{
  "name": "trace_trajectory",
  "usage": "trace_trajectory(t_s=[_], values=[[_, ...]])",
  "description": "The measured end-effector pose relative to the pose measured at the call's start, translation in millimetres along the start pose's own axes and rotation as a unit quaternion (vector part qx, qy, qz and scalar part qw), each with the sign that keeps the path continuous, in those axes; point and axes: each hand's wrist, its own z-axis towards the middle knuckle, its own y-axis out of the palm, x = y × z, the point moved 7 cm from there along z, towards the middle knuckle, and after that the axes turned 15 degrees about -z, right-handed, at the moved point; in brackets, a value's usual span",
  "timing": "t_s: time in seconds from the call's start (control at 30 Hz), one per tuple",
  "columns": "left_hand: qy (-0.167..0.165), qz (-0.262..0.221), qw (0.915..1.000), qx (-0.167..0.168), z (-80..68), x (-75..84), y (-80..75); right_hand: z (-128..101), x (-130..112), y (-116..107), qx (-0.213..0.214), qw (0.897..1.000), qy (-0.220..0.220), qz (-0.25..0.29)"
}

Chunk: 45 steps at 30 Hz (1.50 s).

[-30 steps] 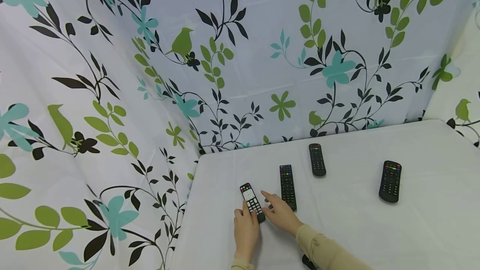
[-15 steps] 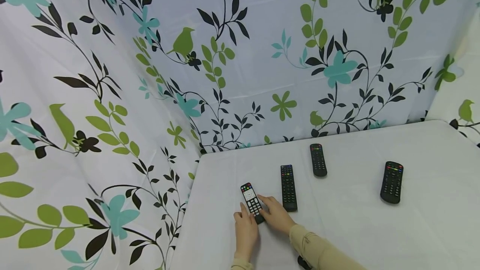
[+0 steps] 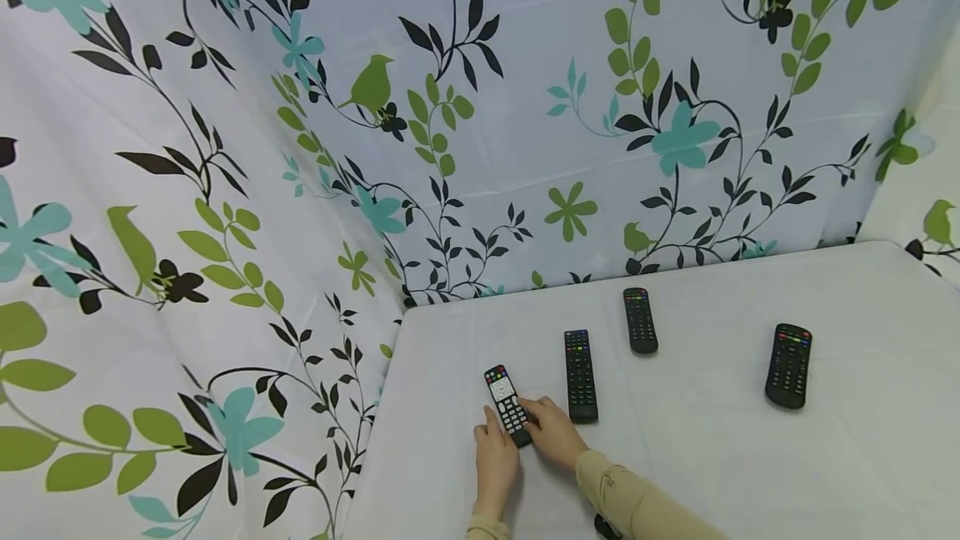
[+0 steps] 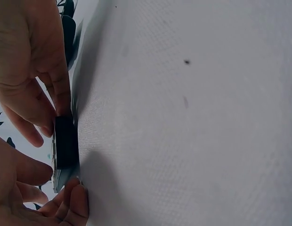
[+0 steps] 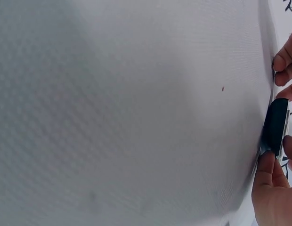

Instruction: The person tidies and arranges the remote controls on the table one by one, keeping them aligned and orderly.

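- Left hand [image 3: 497, 461]: near the left edge of the surface [image 3: 712, 440], wrist toward the near side, index finger pointing at the far edge.
- Its thumb [image 4: 35, 170] stands apart from the fingertips [image 4: 79, 200], which bend low to the surface.
- Right hand [image 3: 555, 433]: just beside the left, angled toward the left edge, thumb and fingers pinching.
- Right forearm: beige sleeve [image 3: 637, 498], slanting from the near side; only the left cuff [image 3: 487, 528] shows.

Leafy curtain [image 3: 510, 157] behind white table [image 3: 697, 440]; black remote [image 3: 788, 366] at right

No text can be read, markings on the white-keyed remote [image 3: 507, 407] being too small.
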Motion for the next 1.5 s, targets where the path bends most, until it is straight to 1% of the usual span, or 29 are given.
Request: trace_trajectory(t_s=[0.2, 0.47, 0.73, 0.87, 0.97, 1.13, 1.23, 1.43, 1.5], values=[[0.009, -0.002, 0.9999, 0.006, -0.8, 0.8, 2.6, -1, -1, -2, 0.007, 1.000, 0.000, -0.013], [0.011, 0.004, 0.9998, -0.017, -1.8, -0.4, 7.6, -1, 0, -2, 0.009, 1.000, -0.003, -0.020], [0.022, 0.000, 0.9996, -0.016, -0.2, 2.0, 9.5, -2, 3, 1, 0.013, 1.000, -0.001, -0.022], [0.027, -0.003, 0.9994, -0.022, -0.4, 2.9, 9.0, -4, 3, 0, 0.010, 1.000, -0.002, -0.018], [0.041, -0.005, 0.9987, -0.031, 0.5, 5.1, 9.1, -5, 3, 0, 0.008, 1.000, -0.002, -0.015], [0.080, 0.005, 0.9963, -0.030, 4.0, 9.8, 9.7, -4, 7, 1, 0.010, 1.000, 0.002, -0.023], [0.085, 0.010, 0.9958, -0.033, 5.6, 9.7, 10.8, -4, 9, 3, 0.012, 1.000, 0.005, -0.026], [0.091, 0.017, 0.9949, -0.041, 7.0, 10.9, 11.9, -7, 10, 0, 0.033, 0.999, 0.004, -0.036], [0.088, 0.015, 0.9949, -0.047, 8.1, 10.9, 12.5, -8, 10, -2, 0.034, 0.999, 0.009, -0.034]])
